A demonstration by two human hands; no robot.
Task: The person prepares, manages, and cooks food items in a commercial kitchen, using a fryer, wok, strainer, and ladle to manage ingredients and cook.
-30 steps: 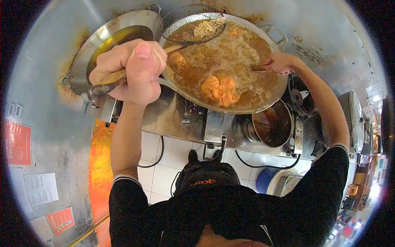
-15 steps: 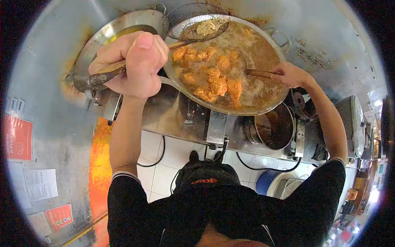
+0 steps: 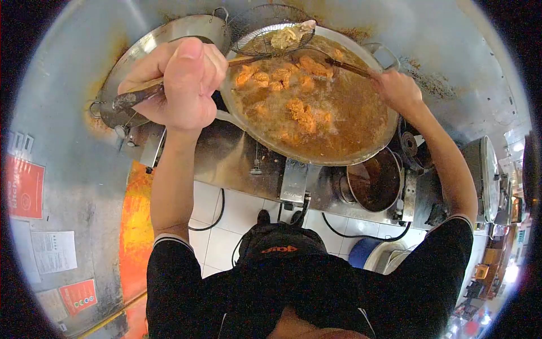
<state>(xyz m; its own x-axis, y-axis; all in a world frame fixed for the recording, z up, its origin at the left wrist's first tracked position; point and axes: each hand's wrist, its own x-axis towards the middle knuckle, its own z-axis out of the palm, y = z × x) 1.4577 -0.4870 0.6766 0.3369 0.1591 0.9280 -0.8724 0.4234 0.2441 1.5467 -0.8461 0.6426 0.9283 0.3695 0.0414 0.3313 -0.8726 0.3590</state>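
My left hand (image 3: 175, 85) is closed around the wooden handle of a wire skimmer (image 3: 248, 31), raised high. A pale clump of crumbs (image 3: 288, 37) lies in its mesh, over the far rim of a wide wok (image 3: 271, 148). Pieces of fried chicken (image 3: 302, 114) float in the wok's bubbling brown oil. My right hand (image 3: 398, 90) grips the dark handle of a second skimmer (image 3: 350, 66), at the wok's right side. Its curved wire edge shows near the back of the oil; the rest of its head is hard to make out.
Another wok (image 3: 155, 42) stands at the left, partly behind my left hand. A metal pot (image 3: 375, 181) of dark liquid sits below the large wok's right rim. A lidded pot (image 3: 485, 175) is at the right. Metal walls surround the stove; hoses hang along its front edge.
My right hand has moved up and away, bringing its skimmer to the back of the wok. Some chicken pieces have shifted toward the back. My left hand has barely moved.
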